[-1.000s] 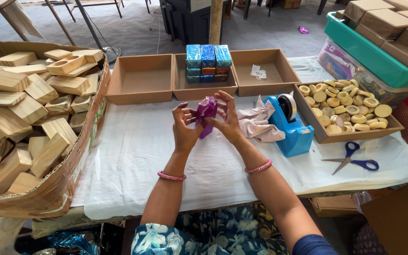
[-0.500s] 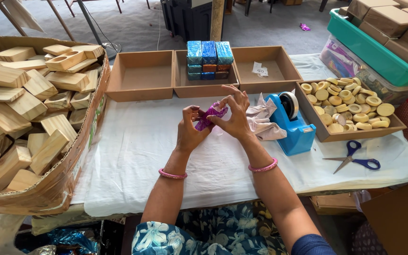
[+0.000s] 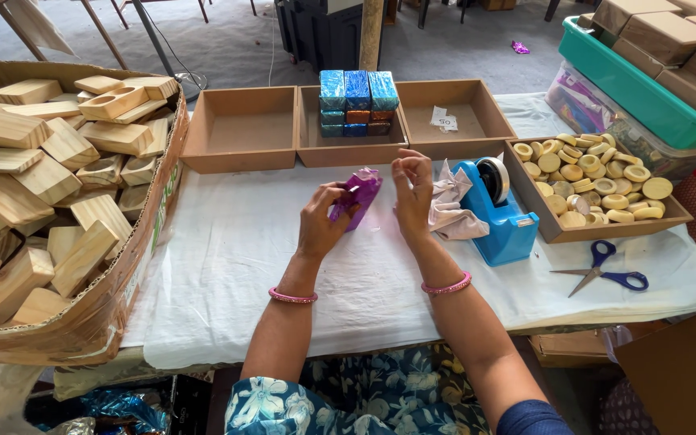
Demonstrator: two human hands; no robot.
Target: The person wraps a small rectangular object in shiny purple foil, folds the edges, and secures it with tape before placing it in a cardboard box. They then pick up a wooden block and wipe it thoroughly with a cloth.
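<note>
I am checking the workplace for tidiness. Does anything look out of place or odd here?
One small thing: a purple scrap lies alone on the grey floor beyond the table, apart from the work. On the table, the scissors lie open near the edge. Otherwise the trays and the wrapped blocks look orderly.

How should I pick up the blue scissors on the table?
Probably from above, by the two blue handle loops. The scissors lie flat on the white cloth, with the loops to the right and the metal blades pointing left, slightly open, so the handles are the safe end.
</note>
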